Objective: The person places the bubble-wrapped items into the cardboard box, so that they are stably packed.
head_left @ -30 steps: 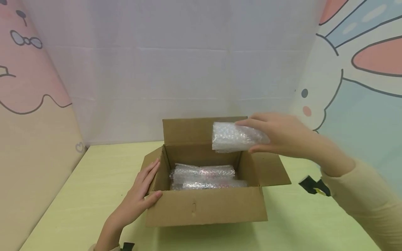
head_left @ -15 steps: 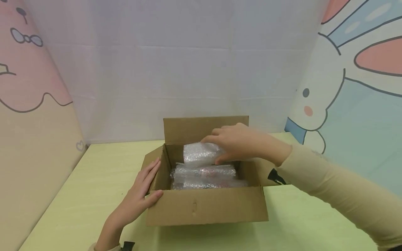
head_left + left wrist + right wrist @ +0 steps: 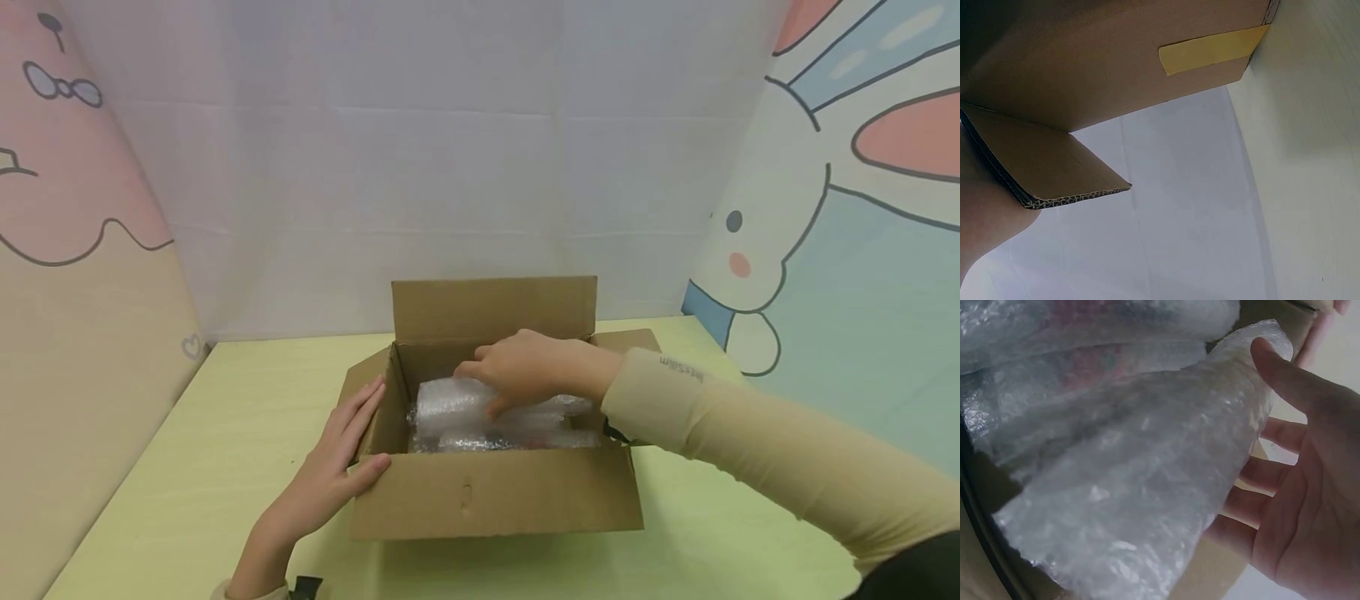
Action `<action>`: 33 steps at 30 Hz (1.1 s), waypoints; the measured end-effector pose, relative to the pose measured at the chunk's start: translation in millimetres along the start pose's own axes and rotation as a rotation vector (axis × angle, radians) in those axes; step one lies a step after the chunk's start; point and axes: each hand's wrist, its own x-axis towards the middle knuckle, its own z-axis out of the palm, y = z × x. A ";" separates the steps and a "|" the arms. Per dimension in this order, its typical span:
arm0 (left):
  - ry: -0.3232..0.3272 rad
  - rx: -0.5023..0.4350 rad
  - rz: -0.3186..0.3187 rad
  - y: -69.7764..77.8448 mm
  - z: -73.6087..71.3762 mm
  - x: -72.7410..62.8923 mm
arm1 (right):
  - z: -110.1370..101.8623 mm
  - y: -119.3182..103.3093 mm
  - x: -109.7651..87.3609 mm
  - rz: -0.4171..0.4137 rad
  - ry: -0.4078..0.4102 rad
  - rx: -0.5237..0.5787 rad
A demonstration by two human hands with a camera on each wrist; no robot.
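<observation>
A roll of bubble wrap (image 3: 1122, 469), clear and crinkled, is held between the thumb and fingers of my right hand (image 3: 525, 367). The roll hangs inside the open cardboard box (image 3: 495, 496), over other bubble-wrapped bundles (image 3: 480, 442). In the right wrist view those bundles (image 3: 1097, 362) show faint pinkish colour through the wrap. What the held roll contains cannot be made out. My left hand (image 3: 326, 467) rests on the box's left front corner, fingers fairly straight along the side and thumb on the front flap. In the left wrist view the box's side flap (image 3: 1047, 156) hides most of this hand.
Flaps fold outward around the box, and the back flap (image 3: 495, 308) stands up. The box sits on a pale yellow-green table (image 3: 247, 417). A white curtain (image 3: 390, 183) hangs behind, with cartoon panels (image 3: 855, 275) at both sides.
My right hand has carried the bubble wrap roll leftward and down, from above the box's right side into the box. My left hand stays at the corner.
</observation>
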 end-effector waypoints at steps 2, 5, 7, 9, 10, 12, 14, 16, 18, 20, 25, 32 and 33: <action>0.000 -0.001 -0.001 0.4 0.0 -0.3 | 2.3 -1.8 3.8 0.000 -0.021 -0.006; -0.002 -0.005 -0.001 0.7 0.0 -0.3 | 6.5 -3.9 8.2 0.005 -0.048 0.005; -0.003 -0.006 -0.001 1.0 -0.1 -0.3 | 9.0 -5.2 10.4 0.013 -0.070 0.032; 0.000 -0.002 0.000 1.3 -0.2 -0.2 | 11.3 -6.3 12.4 0.015 -0.094 0.071; 0.002 0.000 0.001 1.4 -0.3 -0.2 | 12.3 -6.7 13.3 0.013 -0.106 0.087; 0.005 0.004 0.003 1.7 -0.3 -0.3 | 13.4 -7.6 14.7 0.004 -0.120 0.116; 0.008 0.008 0.004 2.1 -0.2 -0.4 | 13.9 -8.1 15.7 -0.007 -0.131 0.126; 0.008 0.006 0.003 2.5 -0.1 -0.5 | 13.7 -8.5 16.1 -0.013 -0.136 0.131; 0.008 0.005 0.002 2.8 0.1 -0.5 | 13.4 -8.7 16.3 -0.012 -0.141 0.136; 0.005 0.002 0.000 2.7 0.3 -0.8 | 13.1 -8.3 16.1 -0.007 -0.149 0.145; 0.002 0.017 0.003 1.6 -0.5 -2.0 | 7.0 -5.7 11.7 0.006 -0.159 0.185; -0.019 0.178 0.027 7.1 -10.4 1.4 | -10.6 7.9 -16.6 0.026 -0.102 0.287; -0.027 0.204 0.032 8.3 -12.6 3.0 | -11.6 10.9 -22.1 0.027 -0.076 0.292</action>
